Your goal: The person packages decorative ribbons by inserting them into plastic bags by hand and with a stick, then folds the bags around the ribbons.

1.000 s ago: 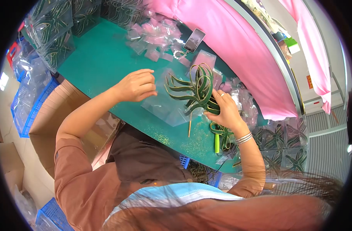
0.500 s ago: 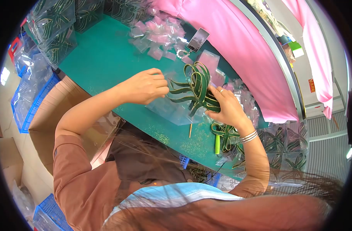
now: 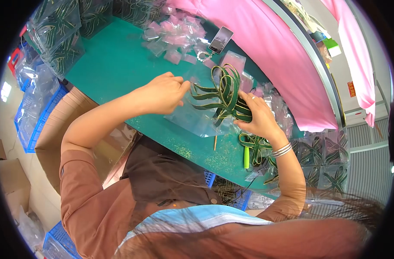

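From my remote station I find the right hand (image 3: 262, 117) closed on a green ribbon bow (image 3: 233, 97) with gold edging, thumb on the near side, fingers on the far side. The left hand (image 3: 164, 93) is half curled beside the bow's tails; I cannot tell whether its fingertips touch them.

The bow is held above the counter (image 3: 110, 52), over clear plastic film (image 3: 186, 123). Its loops fan toward the pink curtain (image 3: 253, 47); its tails point left, toward the left hand. The longest spread runs roughly from the right hand to those tails, though no single long axis is distinct.

Near the right wrist I note a second bow (image 3: 257, 146) and, touching or just beside it, a bright green handle (image 3: 246, 157). Farther out, a heap of clear and pink packets (image 3: 175, 39) lies near a phone (image 3: 221, 39). Clear sleeves (image 3: 335, 151) at right hold one bow each where legible; stacked packs (image 3: 61, 21) at far left hold similar ribbon. A blue basket (image 3: 38, 134) contains clear plastic.

The right hand hides part of the bow. The sleeve covers part of the cardboard box (image 3: 54, 134), whose contents I cannot confirm. Hair blurs the lower edge.
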{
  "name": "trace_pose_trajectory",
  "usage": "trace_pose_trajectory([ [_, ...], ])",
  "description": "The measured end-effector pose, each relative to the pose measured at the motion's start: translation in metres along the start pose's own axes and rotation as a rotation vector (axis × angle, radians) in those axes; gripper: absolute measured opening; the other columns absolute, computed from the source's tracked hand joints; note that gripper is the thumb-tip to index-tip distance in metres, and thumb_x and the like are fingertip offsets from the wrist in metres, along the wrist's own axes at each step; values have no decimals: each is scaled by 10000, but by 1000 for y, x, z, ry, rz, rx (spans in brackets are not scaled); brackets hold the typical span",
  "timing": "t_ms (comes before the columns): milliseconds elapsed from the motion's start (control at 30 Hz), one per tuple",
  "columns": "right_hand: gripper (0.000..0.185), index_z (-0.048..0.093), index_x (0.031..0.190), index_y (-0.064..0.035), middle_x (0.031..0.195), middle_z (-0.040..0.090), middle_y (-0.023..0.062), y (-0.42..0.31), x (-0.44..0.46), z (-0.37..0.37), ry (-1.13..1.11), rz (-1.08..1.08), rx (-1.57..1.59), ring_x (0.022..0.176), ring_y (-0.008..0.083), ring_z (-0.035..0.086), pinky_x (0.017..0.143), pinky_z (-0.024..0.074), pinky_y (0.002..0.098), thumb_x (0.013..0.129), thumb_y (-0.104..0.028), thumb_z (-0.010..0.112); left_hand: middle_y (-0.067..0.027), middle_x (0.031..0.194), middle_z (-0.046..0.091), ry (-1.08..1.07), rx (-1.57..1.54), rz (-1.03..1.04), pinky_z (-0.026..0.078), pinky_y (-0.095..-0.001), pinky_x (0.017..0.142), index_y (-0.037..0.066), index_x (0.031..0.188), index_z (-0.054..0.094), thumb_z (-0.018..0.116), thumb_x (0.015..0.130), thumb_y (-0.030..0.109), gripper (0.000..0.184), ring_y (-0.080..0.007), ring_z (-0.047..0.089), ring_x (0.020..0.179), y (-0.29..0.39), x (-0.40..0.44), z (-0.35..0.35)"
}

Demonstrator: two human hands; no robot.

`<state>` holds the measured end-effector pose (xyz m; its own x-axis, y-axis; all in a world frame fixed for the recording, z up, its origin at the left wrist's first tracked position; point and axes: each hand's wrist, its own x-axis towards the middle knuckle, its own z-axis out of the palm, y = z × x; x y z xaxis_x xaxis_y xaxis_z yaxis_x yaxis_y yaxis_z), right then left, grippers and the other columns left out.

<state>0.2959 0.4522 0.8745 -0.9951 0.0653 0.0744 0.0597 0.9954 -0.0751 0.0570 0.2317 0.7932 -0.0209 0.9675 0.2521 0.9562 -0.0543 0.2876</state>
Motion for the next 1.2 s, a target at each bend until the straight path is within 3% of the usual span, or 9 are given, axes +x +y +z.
trace_pose_trajectory([
  [100,846,471,1430,-56,1118,634,199,2,0,1,-67,75,5,1070,399,592,955,463,467,687,-233,833,-132,810,665,-63,81,44,446,-400,926,11,934,583,729,848,133,209,-296,612,918,-3,6,5],
  [167,838,469,1426,-47,1111,633,194,7,1,3,-55,57,-11,1058,400,600,944,470,470,690,-226,826,-127,770,656,31,37,174,445,-407,971,8,903,622,736,814,110,177,-294,603,909,-7,7,8],
  [367,829,469,1423,-48,1076,619,200,8,11,1,-71,43,23,1025,404,605,925,480,471,703,-256,824,-104,742,658,-39,5,279,467,-412,953,36,705,663,747,759,86,113,-273,599,905,-8,13,-2],
  [500,818,480,1416,-50,1078,621,199,5,16,-3,-69,-17,-73,1015,397,611,923,483,470,708,-270,825,-81,732,651,-61,-13,298,465,-409,963,53,703,705,742,740,91,65,-265,593,910,-7,18,0],
  [667,799,484,1412,-39,1073,621,193,10,22,-10,-97,-93,-135,1005,390,614,917,490,464,720,-262,815,-49,823,601,155,198,351,454,-400,1010,66,813,714,705,733,54,81,-233,583,909,0,14,20],
  [900,775,483,1405,3,1064,619,175,11,36,-13,-266,-106,-194,1015,358,631,901,502,461,743,-255,792,-44,854,580,162,221,381,457,-389,1001,76,861,666,671,713,28,155,-218,599,892,6,18,26],
  [1000,760,497,1387,25,1057,625,173,5,43,-16,-311,-124,-224,994,350,641,887,515,455,744,-255,789,-36,828,594,201,280,461,466,-348,954,95,810,638,613,773,68,53,-199,609,887,8,21,25],
  [1067,749,511,1373,32,1046,631,169,0,48,-21,-439,-36,-177,975,351,648,876,522,455,744,-262,790,-35,842,598,121,204,424,471,-361,910,87,934,654,652,726,27,217,-205,610,867,6,21,25],
  [1200,764,507,1371,42,1035,636,171,11,46,2,-360,-104,-227,968,342,655,868,524,446,738,-273,796,-19,826,600,79,204,429,466,-345,869,101,964,650,648,738,31,237,-202,614,848,14,24,25],
])
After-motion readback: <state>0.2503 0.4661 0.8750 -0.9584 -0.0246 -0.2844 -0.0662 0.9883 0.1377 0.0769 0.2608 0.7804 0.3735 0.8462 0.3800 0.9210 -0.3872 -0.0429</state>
